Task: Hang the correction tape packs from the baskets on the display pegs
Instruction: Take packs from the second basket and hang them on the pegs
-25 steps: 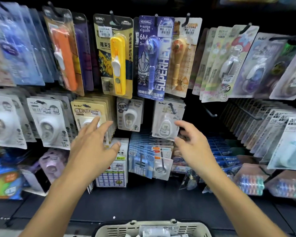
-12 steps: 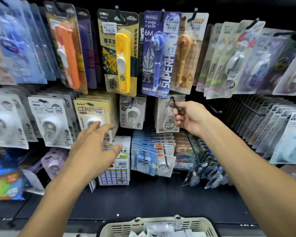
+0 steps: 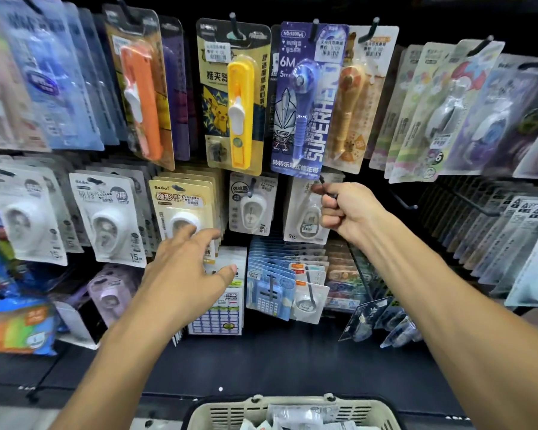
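Note:
A display wall of black pegs carries hanging correction tape packs. My right hand [image 3: 343, 206] grips the tip of a black peg [image 3: 322, 180] in the middle row, with a white correction tape pack [image 3: 308, 217] hanging on that peg behind my fingers. My left hand [image 3: 187, 268] is spread and holds nothing, hovering in front of a yellow-topped pack [image 3: 180, 200] one column to the left. A beige basket [image 3: 218, 412] with white packs [image 3: 295, 417] inside sits at the bottom edge.
Another white pack [image 3: 252, 201] hangs between my hands. Taller packs, yellow [image 3: 235, 97] and blue [image 3: 308, 100], hang in the row above. A bare peg [image 3: 401, 200] sticks out right of my right hand. Blue packs [image 3: 271, 290] fill the bottom row.
My right hand rose from below the middle row to the peg and closed on its tip. My left hand stayed spread near the yellow-topped pack, drifting slightly right.

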